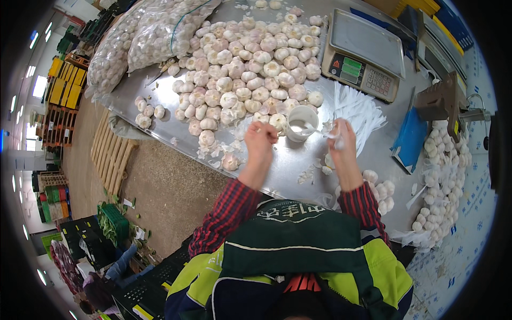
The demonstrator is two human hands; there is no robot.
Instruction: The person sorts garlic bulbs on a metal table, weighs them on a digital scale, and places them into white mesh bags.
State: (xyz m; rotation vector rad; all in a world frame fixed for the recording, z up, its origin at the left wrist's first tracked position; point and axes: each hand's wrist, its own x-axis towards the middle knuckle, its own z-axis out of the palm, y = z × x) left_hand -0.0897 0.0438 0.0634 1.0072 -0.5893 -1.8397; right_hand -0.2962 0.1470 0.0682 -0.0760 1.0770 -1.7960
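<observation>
My left hand [261, 140] is held over the near edge of the garlic pile, fingers curled together. Motion blur hides whether anything is pinched in it. My right hand [343, 146] grips a thin white net strip [339, 141], just right of a white plastic cup [301, 130]. Something pale and thin crosses the cup's rim towards that hand. Behind the right hand lies a bundle of flat white net strips [356, 112]. Loose garlic bulbs [248, 72] are heaped on the metal table [288, 164], with flakes of papery skin scattered around my hands.
A digital scale [366, 48] stands at the far right, near a blue folder [408, 136]. Clear bags of garlic [160, 40] lean at the far left. Netted garlic [440, 180] lies along the right edge. A wooden pallet [112, 152] rests on the floor; another person [98, 288] is at lower left.
</observation>
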